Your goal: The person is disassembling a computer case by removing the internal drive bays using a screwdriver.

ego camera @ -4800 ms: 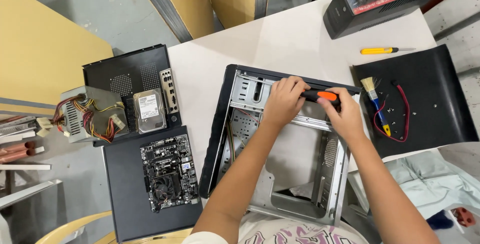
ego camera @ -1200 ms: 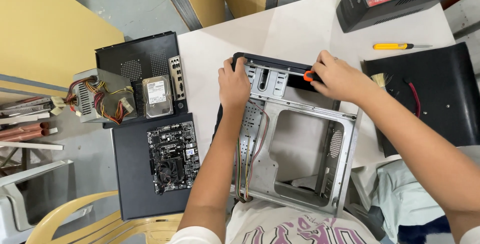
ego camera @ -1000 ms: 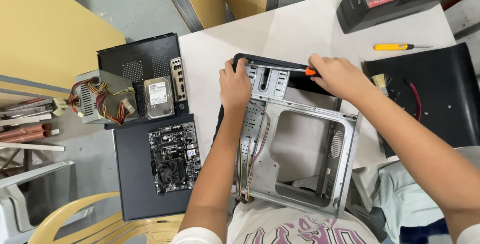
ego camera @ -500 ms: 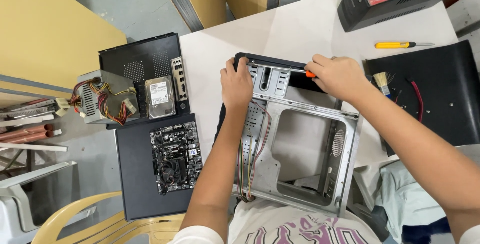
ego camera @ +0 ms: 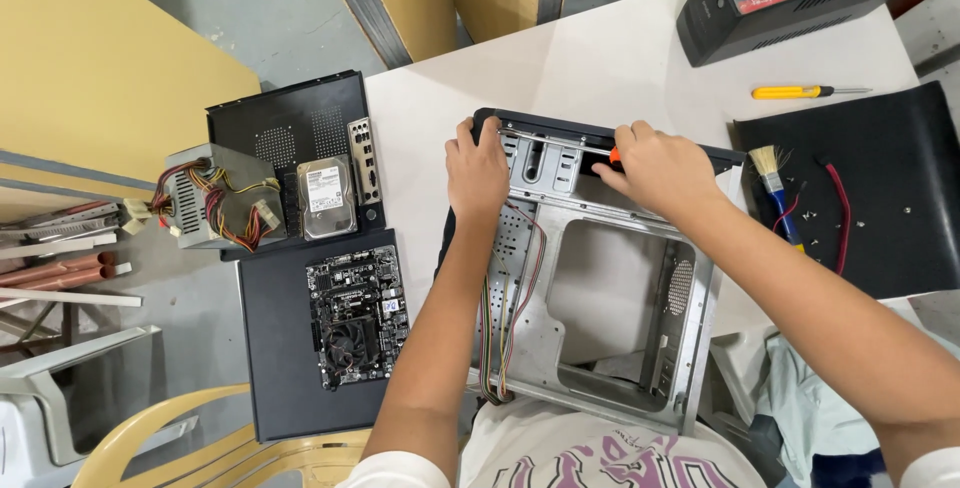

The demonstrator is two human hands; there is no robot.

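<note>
- The bare-metal desktop computer case with a black plastic front panel (ego camera: 600,278) lies on its side at the centre of the frame, on the white table (ego camera: 600,58), its open cavity facing up
- The left hand (ego camera: 478,170) rests on the upper left corner of the case, fingers curled over the black front edge and closed on it
- The right hand (ego camera: 660,166) is wrapped shut around the orange-handled screwdriver (ego camera: 560,144), whose thin steel shaft runs leftward along the top of the drive bays toward the left hand; the tip is too small to place exactly
- Slip risk: the shaft points at the left fingers, so if the tip jumps off its seat it could jab them
- A loose bundle of thin coloured wires (ego camera: 505,318) hangs down the left inner wall of the case; a skidding tip or a shifting forearm could snag or nick it
- The cut sheet-metal edges around the cavity sit right under both forearms and could scratch skin if the case lurches
- Tiny screws (ego camera: 890,210) lie scattered on the black steel side panel (ego camera: 880,198) at right, beside a small wooden-handled paintbrush (ego camera: 775,183); a sweep of the right elbow could send them rolling off
- At left, the green motherboard (ego camera: 355,313) and the silver hard drive (ego camera: 328,198) sit uncovered on dark panels, well apart from the hands, so I judge them in little danger
</note>
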